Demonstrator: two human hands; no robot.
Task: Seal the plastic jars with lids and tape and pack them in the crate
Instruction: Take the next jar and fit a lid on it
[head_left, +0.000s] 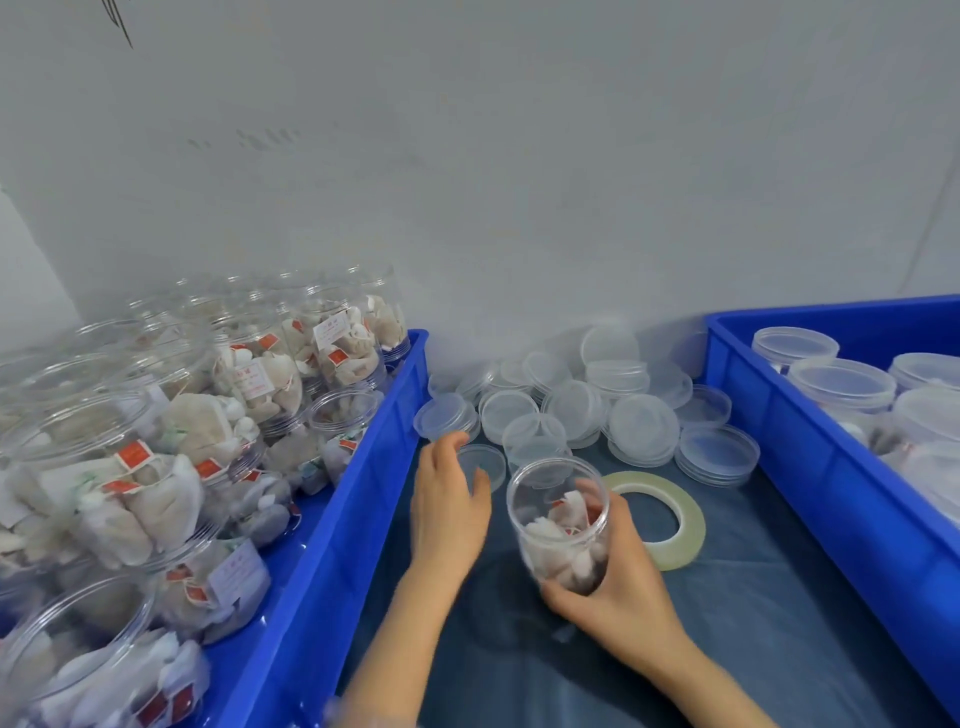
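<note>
Capping is judged to be the step in hand; taping and packing come after it.

The left crate (332, 545), blue, is crowded with open jars (156, 499), each filled with pale sachets bearing red tags, and none is seen to be lidded. The right crate (831, 509), also blue, is partly filled with lidded jars (841, 382), so it is taken to be the packing crate. Between the two crates a dark sheet (753, 623) is spread, and at its far edge clear lids (644, 426) are heaped loosely. A tape roll (691, 525) is laid flat on the sheet just behind the work.

One jar (558, 525), uncapped and about half full of sachets, is held tilted just above the sheet and gripped round its lower wall by the right hand (618, 587). A single lid (485, 462) is lain flat just beyond it. Over this the left hand (449, 509) is extended with its fingers loosely curved. Nothing is seen to be pinched, and contact cannot be told.

Next, one lid must be lifted clear of its neighbours, set level on the jar's mouth and pressed down while the jar is steadied.
</note>
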